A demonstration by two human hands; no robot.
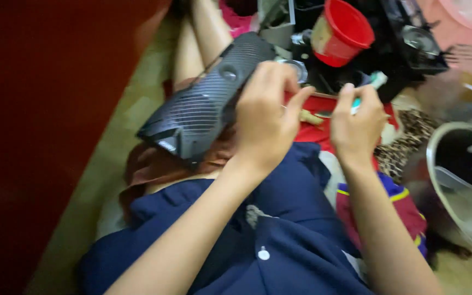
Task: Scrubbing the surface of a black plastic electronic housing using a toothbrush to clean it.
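Down on the floor (110, 164) it all happens, yellowish tiles with a dark red cabinet wall (39, 136) running along one side and clutter heaped ahead of the seated person. Left hand (266, 117) is clamped over the near end of a long black ribbed plastic cover (198, 106), fingers curled on top and thumb stretched out toward the other hand, steadying the piece where it lies slanted across the lap and bare legs. Right hand (356, 125) is closed in a pinch round a small tool with a pale teal handle (377, 81); the handle pokes up past the knuckles, the working end is hidden, so I can't say for certain what kind of tool it is.

As for progress: the cover looks already free of whatever it belongs to, resting loose on the knees, and the tool is held up beside it rather than set against it, so the work on the cover itself seems only partway. No screws or loose bits that I can make out on it.

Further out, a red tray (323, 117) sits just beyond the hands. Behind that a red plastic cup (341, 31) is tipped on a pile of black parts (411, 43). Off to the right, a white fan guard (454, 175) leans near a leopard-print cloth (405, 136). Navy shirt (279, 240) fills the foreground.
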